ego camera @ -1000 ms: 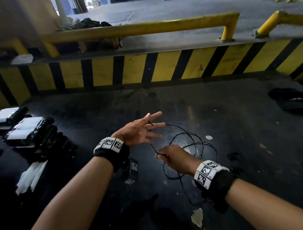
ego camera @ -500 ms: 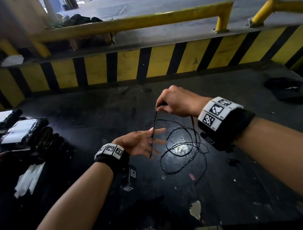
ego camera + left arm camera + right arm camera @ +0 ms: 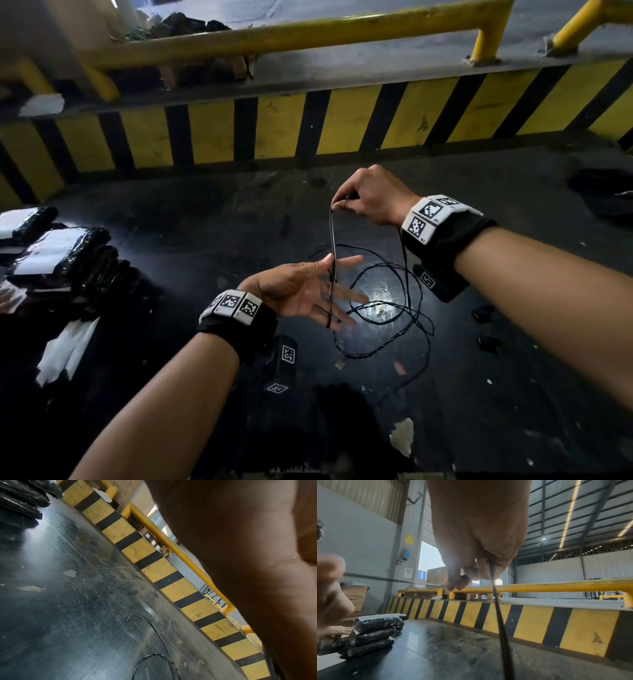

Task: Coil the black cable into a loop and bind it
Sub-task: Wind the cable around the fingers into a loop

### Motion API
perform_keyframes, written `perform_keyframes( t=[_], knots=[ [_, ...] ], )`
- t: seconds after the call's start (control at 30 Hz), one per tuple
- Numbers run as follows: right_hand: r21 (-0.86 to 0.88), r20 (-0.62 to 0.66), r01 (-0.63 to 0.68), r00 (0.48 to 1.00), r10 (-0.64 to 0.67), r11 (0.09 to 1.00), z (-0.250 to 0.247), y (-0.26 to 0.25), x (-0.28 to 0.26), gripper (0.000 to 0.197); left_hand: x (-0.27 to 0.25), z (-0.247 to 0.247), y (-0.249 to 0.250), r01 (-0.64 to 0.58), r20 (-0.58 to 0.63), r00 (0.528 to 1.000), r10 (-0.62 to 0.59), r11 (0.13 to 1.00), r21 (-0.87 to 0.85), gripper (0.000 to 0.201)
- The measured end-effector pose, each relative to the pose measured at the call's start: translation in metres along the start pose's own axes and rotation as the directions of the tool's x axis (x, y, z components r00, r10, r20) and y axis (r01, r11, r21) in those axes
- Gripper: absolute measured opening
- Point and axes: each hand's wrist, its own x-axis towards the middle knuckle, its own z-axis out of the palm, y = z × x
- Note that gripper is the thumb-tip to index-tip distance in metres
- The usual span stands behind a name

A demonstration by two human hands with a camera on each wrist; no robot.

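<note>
A thin black cable lies in loose tangled loops on the dark table. My right hand is raised above the table and pinches one strand between thumb and fingertip. From the pinch that strand hangs straight down across my left hand. The left hand is palm up below, fingers spread and straight, thumb beside the strand. In the right wrist view the right hand shows the pinch, and the cable drops from it. The left wrist view shows only cable loops on the table.
Black plastic-wrapped bundles and white paper lie at the table's left. A yellow-and-black striped kerb and a yellow rail bound the far side. Small black pieces lie to the right. Another person's hand shows by the bundles.
My right hand has lifted from the table with the pinched strand to above my left hand. The left hand has turned palm up under the hanging strand.
</note>
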Motion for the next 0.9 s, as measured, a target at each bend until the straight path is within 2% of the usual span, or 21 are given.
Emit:
perform_keyframes(
  t=[0.17, 0.3, 0.4, 0.5, 0.6, 0.73, 0.9],
  knots=[
    [0.190, 0.129, -0.057, 0.991, 0.033, 0.980, 0.036, 0.034, -0.019, 0.016, 0.000, 0.010, 0.011, -0.071, 0.037, 0.997, 0.071, 0.997, -0.007, 0.048],
    [0.427, 0.247, -0.205, 0.963, 0.105, 0.881, 0.070, 0.040, -0.058, 0.012, 0.002, 0.009, 0.028, -0.147, 0.043, 0.988, 0.147, 0.989, -0.008, 0.054],
    [0.518, 0.328, -0.254, 0.941, 0.085, 0.817, 0.093, 0.034, -0.082, 0.012, 0.006, 0.007, 0.038, -0.195, 0.017, 0.981, 0.195, 0.981, -0.008, 0.053],
    [0.566, 0.368, -0.237, 0.930, 0.015, 0.790, 0.111, 0.027, -0.097, 0.026, 0.011, 0.002, 0.045, -0.231, -0.034, 0.972, 0.231, 0.973, 0.017, 0.056],
    [0.519, 0.371, -0.160, 0.927, -0.052, 0.840, 0.115, 0.019, -0.110, 0.021, 0.013, -0.007, 0.046, -0.255, -0.088, 0.962, 0.257, 0.966, 0.040, 0.056],
    [0.373, 0.387, -0.002, 0.909, -0.154, 0.928, 0.102, 0.013, -0.116, 0.022, 0.015, -0.019, 0.040, -0.252, -0.189, 0.948, 0.256, 0.967, 0.041, 0.056],
    [0.198, 0.414, 0.057, 0.900, -0.136, 0.979, 0.067, 0.002, -0.112, 0.020, 0.014, -0.028, 0.027, -0.203, -0.261, 0.945, 0.200, 0.979, 0.013, 0.058]
  ],
)
